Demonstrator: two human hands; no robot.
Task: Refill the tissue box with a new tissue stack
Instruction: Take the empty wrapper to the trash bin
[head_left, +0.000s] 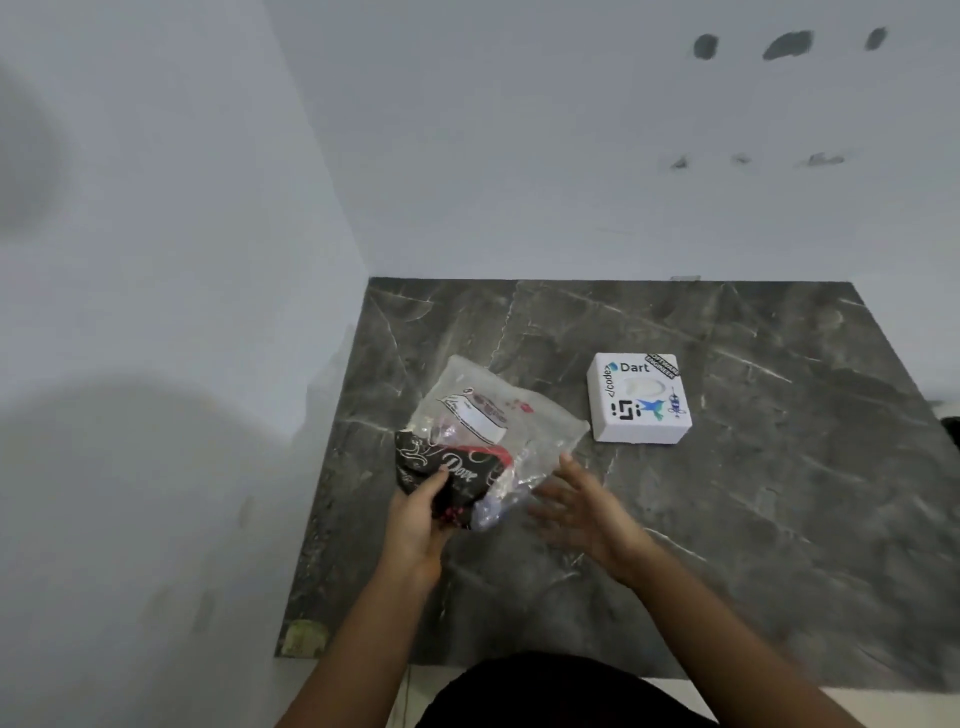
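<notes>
A white square tissue box (638, 397) covered in stickers sits on the dark marble counter (753, 467), with an oval slot on top. To its left lies a clear plastic pack of tissues (488, 415), partly lifted at its near end. My left hand (418, 519) grips the pack's black printed end (441, 470), which reads "Dove". My right hand (576, 512) hovers just right of the pack with fingers spread, holding nothing; it is blurred.
White walls close the counter in at the left and the back. The counter's front edge runs just above my dark clothing (561, 691). A worn, yellowish corner (304, 638) marks the counter's near left end.
</notes>
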